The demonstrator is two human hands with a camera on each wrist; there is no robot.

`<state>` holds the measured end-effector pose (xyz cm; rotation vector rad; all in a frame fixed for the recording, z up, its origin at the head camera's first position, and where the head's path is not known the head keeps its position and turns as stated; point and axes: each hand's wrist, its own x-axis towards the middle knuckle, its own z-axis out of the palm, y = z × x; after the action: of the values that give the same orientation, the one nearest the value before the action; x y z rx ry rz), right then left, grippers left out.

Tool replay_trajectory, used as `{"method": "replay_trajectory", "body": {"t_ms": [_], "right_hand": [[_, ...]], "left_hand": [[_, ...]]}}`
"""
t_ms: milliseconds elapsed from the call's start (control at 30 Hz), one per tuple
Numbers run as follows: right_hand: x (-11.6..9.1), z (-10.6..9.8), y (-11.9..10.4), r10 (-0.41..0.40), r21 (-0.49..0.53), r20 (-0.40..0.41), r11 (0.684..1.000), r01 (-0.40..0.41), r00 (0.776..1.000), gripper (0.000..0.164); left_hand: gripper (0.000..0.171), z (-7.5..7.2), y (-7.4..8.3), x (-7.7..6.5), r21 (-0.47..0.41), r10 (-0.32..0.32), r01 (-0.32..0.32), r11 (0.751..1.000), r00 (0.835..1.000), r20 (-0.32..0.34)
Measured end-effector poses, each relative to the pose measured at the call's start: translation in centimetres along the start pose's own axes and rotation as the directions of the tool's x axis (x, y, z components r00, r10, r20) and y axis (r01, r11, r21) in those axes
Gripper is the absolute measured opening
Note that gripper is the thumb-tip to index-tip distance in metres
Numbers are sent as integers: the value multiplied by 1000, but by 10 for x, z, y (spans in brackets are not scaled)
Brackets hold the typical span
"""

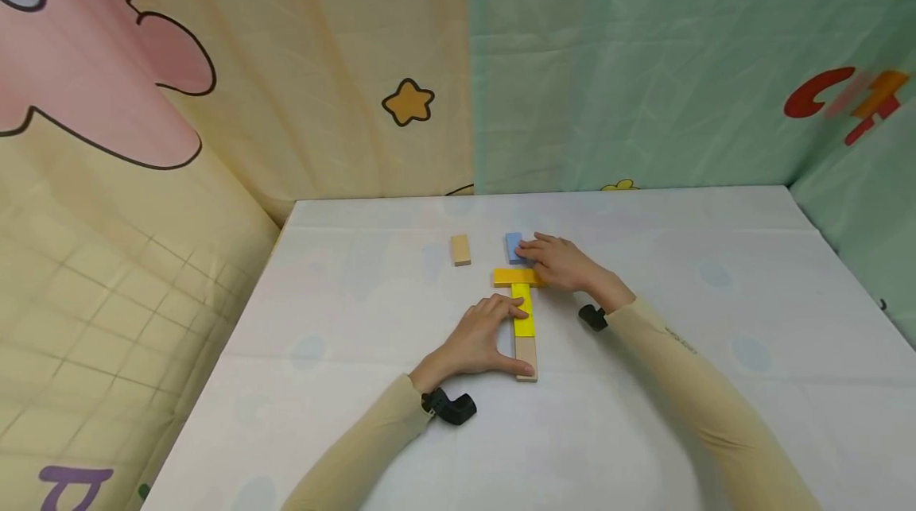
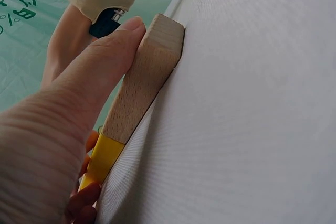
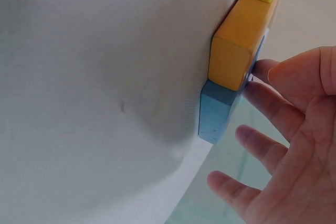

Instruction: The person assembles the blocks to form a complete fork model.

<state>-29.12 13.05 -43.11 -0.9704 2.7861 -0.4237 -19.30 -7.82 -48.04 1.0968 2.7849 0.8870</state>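
Right hand [image 1: 561,263], fingers extended, touches blue block [image 1: 513,245] right of tan block [image 1: 460,250]; left hand [image 1: 475,340], wide, spans yellow block [image 1: 525,327] and grained wooden block [image 2: 144,77].

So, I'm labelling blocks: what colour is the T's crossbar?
Crossbar: orange, clearest in the right wrist view.

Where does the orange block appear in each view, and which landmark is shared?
Head: the orange block sits just right of centre, across the far end of the yellow block.
Left wrist: not visible.
Right wrist: upper right, between yellow block and blue block.
Shared landmark: white tablecloth.
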Motion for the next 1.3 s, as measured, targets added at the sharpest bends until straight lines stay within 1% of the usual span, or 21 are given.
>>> {"method": "replay_trajectory", "body": {"t_ms": [300,667,867,1100,1300], "right_hand": [[-9,2,-4,-25,-37,-14,999,24,1000,44],[-14,4,-8,-47,-50,-61,998,44,997,41],[-14,7,-8,-22,-40,-59,999,20,998,42],[-17,8,-10,-25,-60,-63,998,21,998,41],[-18,8,-14,4,-72,-54,997,-8,999,42]], "left_hand": [[80,0,1,0,-1,7,-7,1000,1000,-6],[79,1,0,0,-5,2,-2,1000,1000,-5],[79,0,0,0,-3,11,-11,1000,1000,-6],[80,1,0,1,10,9,-9,1000,1000,-5],[79,0,1,0,2,3,-3,1000,1000,0]]}}
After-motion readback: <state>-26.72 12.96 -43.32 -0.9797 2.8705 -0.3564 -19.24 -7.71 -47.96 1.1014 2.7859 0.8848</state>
